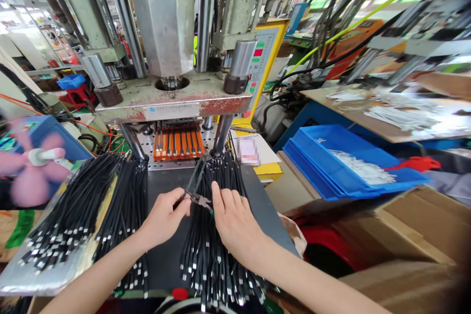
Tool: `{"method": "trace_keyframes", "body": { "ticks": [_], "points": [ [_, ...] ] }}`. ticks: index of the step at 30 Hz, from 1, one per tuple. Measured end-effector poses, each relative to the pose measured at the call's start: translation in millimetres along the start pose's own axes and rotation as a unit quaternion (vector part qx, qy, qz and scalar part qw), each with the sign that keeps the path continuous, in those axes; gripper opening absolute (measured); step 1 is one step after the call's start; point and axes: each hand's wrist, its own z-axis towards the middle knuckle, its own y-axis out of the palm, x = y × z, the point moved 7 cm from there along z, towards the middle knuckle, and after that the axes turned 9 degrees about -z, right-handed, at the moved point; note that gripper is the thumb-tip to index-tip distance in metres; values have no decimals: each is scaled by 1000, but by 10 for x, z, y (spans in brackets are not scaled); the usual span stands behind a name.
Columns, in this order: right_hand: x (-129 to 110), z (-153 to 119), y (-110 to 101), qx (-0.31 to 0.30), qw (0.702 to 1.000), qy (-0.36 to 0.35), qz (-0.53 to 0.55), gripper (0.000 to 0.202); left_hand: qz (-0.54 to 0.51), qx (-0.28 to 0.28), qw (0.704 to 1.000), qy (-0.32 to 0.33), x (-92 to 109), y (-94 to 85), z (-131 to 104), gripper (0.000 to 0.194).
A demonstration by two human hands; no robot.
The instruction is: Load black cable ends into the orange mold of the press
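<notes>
My left hand (170, 217) pinches a black cable (199, 172) over the dark bench, its fingers pressed together. Close to its fingertips are the metal jaws of some pliers (202, 200). My right hand (234, 216) is closed round the pliers' green handle, mostly hidden under the fingers. Beneath my right hand lies a thick bundle of black cables (206, 255) with pale metal ends. Behind both hands, an orange mould (179, 143) in the press holds several black cable ends side by side.
The press (172, 95) stands ahead, with steel columns. More cable bundles (73, 201) lie at the left, beside a pink fan (37, 167). A control panel (263, 68) stands behind the press. Blue trays (312, 171) and a cardboard box (423, 221) are at the right.
</notes>
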Motion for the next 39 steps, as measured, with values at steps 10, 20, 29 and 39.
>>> {"method": "trace_keyframes", "body": {
  "ticks": [10,20,29,39],
  "points": [
    [-26,-23,20,-75,993,-83,25,52,377,-54,903,199,20,58,14,25],
    [15,-43,-41,2,999,-24,-23,59,234,-20,967,97,68,5,-13,23],
    [-71,-39,0,11,999,10,44,62,-12,48,999,6,-7,60,-63,36],
    [-11,-68,-1,10,999,27,14,58,12,62,998,15,-10,88,-59,31]
  ]
}}
